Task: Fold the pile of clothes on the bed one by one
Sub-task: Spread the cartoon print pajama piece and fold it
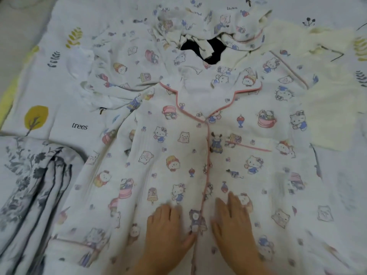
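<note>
A white pyjama shirt (pixel 178 147) with cartoon prints and pink piping lies spread flat, front up, in the middle of the bed. My left hand (pixel 168 229) rests flat on its lower front, just left of the button placket. My right hand (pixel 232 221) presses flat on the cloth just right of the placket. Both have straight fingers and hold nothing. Behind the collar a pile of clothes (pixel 208 26) lies crumpled: a matching printed piece over something black (pixel 214 50).
A cream garment (pixel 325 108) lies at the right, partly under the shirt's sleeve. A folded grey floral cloth (pixel 33 187) sits at the left front. The bed sheet (pixel 49 108) has tree and leaf prints. A small white piece (pixel 79 62) lies at the left.
</note>
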Tool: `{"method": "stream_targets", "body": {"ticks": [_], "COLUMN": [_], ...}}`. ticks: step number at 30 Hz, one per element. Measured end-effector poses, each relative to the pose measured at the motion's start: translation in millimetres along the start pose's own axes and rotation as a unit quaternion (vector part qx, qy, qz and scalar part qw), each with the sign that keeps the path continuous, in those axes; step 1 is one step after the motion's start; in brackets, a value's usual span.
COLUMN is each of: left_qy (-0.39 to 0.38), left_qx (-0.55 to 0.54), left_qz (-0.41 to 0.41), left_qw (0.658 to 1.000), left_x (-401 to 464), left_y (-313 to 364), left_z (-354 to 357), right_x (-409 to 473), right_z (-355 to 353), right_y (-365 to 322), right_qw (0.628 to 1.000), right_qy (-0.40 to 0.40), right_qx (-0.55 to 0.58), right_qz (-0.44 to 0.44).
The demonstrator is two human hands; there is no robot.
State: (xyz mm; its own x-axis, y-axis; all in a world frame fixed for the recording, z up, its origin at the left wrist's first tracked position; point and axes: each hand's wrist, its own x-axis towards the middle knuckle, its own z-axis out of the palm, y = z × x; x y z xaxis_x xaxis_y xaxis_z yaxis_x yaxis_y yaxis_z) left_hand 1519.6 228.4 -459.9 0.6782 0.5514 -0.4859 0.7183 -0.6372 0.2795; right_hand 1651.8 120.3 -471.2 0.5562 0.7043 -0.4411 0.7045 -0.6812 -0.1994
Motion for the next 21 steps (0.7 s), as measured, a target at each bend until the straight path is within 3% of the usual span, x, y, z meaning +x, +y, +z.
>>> {"method": "stream_targets", "body": {"ticks": [4,6,10,11,14,15,17,19,21], "left_qy": [-0.092,-0.082,-0.059,-0.084,-0.181,-0.145,0.009,0.169,0.227], "left_qx": [0.083,0.077,0.057,0.052,0.011,0.015,0.000,-0.034,0.002], "left_qz": [0.003,0.004,0.153,0.183,0.166,0.153,0.123,0.026,-0.107], "left_qw": [0.992,0.994,0.985,0.978,0.969,0.977,0.992,0.985,0.968], "left_x": [-13.4,-11.9,-19.5,-22.2,-30.1,-30.1,-30.8,-33.0,-32.4], "left_y": [26.4,30.9,56.3,60.3,66.2,60.0,37.3,3.0,-32.5], "left_z": [13.1,18.9,18.1,21.0,23.4,20.5,11.7,8.6,8.9], "right_x": [-23.3,-33.7,-50.3,-53.7,-62.8,-65.0,-66.4,-65.7,-65.2], "right_z": [8.1,14.5,15.6,15.8,12.6,11.4,8.4,4.8,-0.8], "right_y": [-7.1,2.4,28.4,35.6,53.3,57.8,67.3,77.1,85.1], "right_qw": [0.999,0.999,0.997,0.995,0.991,0.989,0.979,0.961,0.938], "right_qy": [-0.027,0.000,0.080,0.095,0.123,0.140,0.186,0.217,0.203], "right_qx": [-0.035,-0.047,-0.011,0.000,0.018,0.023,0.037,0.075,0.134], "right_qz": [0.002,-0.013,0.007,0.019,0.039,0.044,0.078,0.153,0.249]}}
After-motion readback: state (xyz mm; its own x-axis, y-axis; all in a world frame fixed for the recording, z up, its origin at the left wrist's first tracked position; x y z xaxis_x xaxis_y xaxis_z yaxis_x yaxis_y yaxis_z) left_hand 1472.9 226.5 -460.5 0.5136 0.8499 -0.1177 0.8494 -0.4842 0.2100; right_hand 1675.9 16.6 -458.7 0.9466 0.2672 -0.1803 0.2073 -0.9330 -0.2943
